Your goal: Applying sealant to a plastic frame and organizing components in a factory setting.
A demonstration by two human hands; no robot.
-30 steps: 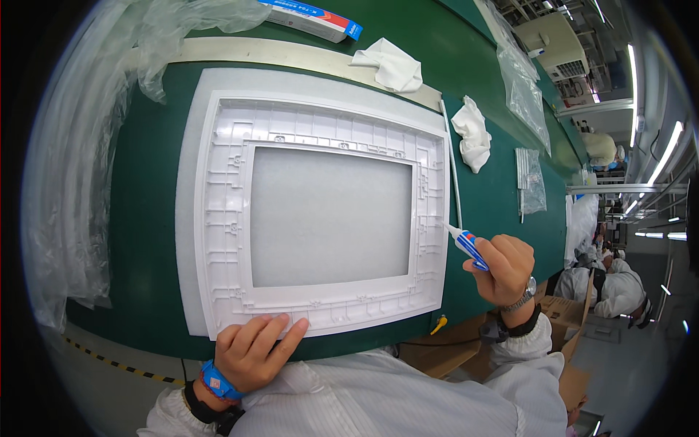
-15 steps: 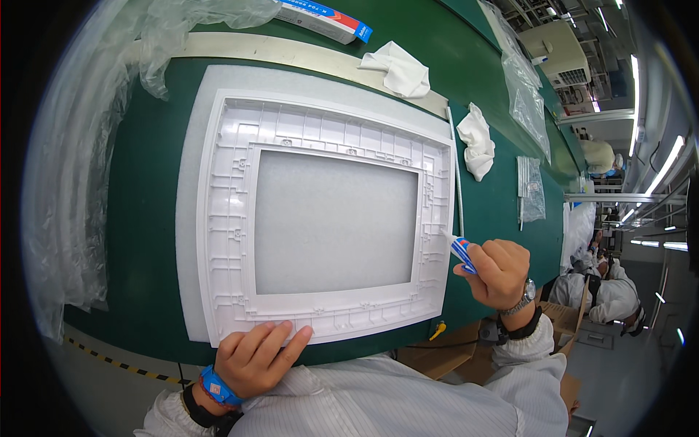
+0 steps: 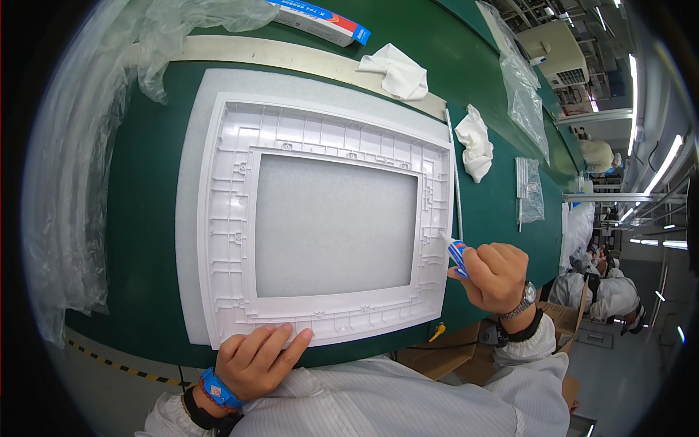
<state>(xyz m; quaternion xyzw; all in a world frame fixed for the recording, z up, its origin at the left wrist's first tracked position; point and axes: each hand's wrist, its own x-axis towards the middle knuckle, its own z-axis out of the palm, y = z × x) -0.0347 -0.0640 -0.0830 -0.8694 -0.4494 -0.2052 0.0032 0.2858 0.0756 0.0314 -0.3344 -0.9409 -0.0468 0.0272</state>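
Observation:
A white plastic frame (image 3: 335, 306) with ribs and small bosses lies inner side up on a white foam sheet (image 3: 191, 218). My left hand (image 3: 263, 358) rests with its fingers stretched over the frame's near left edge. In my right hand (image 3: 497, 277) is a blue and white glue tube (image 3: 457, 256), gripped in closed fingers. Its pale nozzle points up and left, at the ribs on the frame's right side. Whether the tip touches the plastic I cannot tell, and no bead of glue is visible.
Behind the frame run a pale strip (image 3: 291, 52) and a long carton (image 3: 320, 22). Two crumpled white cloths (image 3: 397, 71) lie far right. Clear plastic film (image 3: 69, 189) covers the left side. A plastic bag (image 3: 530, 191) sits at the right. Cardboard boxes (image 3: 444, 353) stand below the table edge.
My right hand has shifted very slightly down and tilted with the glue tube, its nozzle staying by the frame's right side. My left hand stays in place.

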